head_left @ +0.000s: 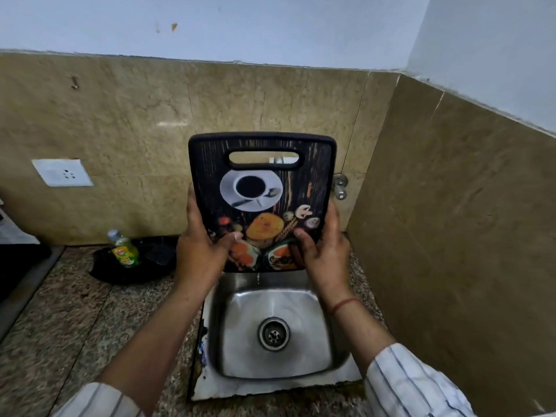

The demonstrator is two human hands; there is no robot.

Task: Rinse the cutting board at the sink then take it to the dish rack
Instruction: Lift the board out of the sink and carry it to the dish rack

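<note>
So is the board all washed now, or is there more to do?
Looks rinsed: water drips off the bottom edge of the cutting board into the sink. Right now the left hand and right hand hold it upright over the sink, letting it drain. Still left: carrying it to the dish rack, which isn't in view here.

One head-worn view looks forward and down, close over the sink (pixel 272 302) and backsplash wall (pixel 120 121)
</note>
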